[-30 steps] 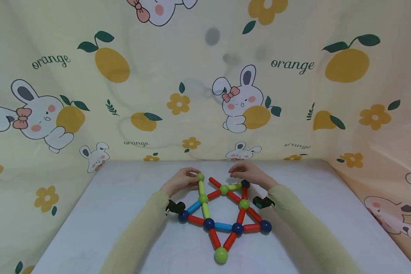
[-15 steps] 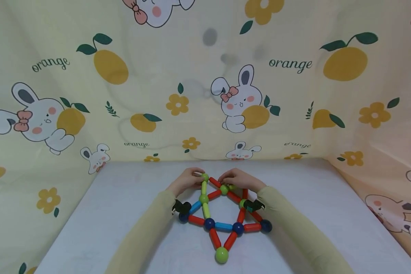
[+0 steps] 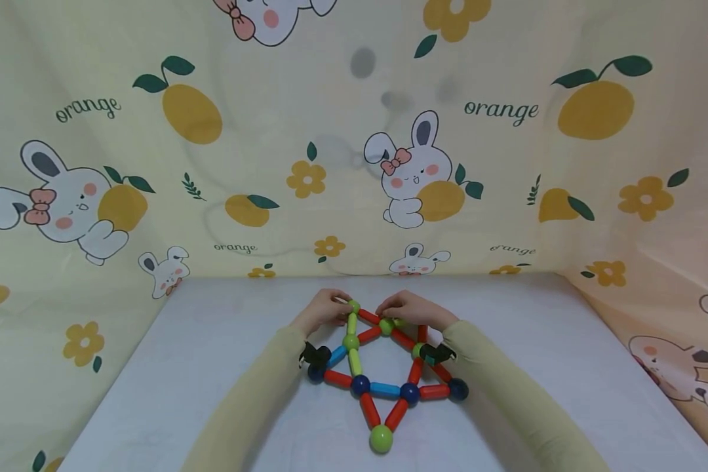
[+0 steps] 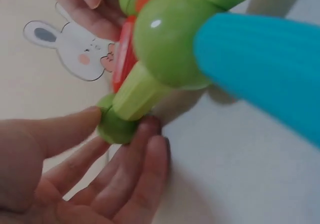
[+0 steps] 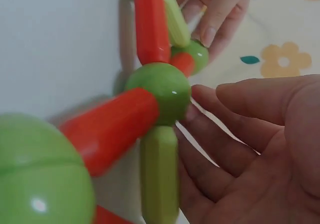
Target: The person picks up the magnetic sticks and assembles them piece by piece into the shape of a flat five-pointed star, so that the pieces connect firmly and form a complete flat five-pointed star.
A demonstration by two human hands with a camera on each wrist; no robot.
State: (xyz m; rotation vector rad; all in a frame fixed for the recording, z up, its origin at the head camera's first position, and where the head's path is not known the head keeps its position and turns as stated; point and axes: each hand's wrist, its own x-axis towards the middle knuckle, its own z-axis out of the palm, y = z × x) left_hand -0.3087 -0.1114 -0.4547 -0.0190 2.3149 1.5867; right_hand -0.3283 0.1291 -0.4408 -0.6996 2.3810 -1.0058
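Note:
A star-shaped figure of magnetic sticks and balls lies on the table. My left hand (image 3: 324,309) pinches the green ball (image 4: 119,128) at its far left tip between thumb and fingers. A yellow-green stick (image 3: 352,324) runs from that ball to another green ball (image 4: 172,38). The red stick (image 3: 368,316) meets the held ball at one end and the upper green ball (image 5: 162,91) at the other. My right hand (image 3: 415,308) touches this upper ball from behind with its fingertips, its thumb apart. In the head view it hides the figure's far right tip.
Nearer lie dark blue balls (image 3: 410,394), a blue stick (image 3: 385,391) and a green ball (image 3: 381,439) at the front tip. The white table (image 3: 153,387) ends at a patterned cloth (image 3: 330,216) behind. Wrist cameras (image 3: 316,356) hang close above the figure.
My left hand has shifted right with the green ball, which now meets the red stick's formerly free end. My right hand has come left and down to the upper green ball.

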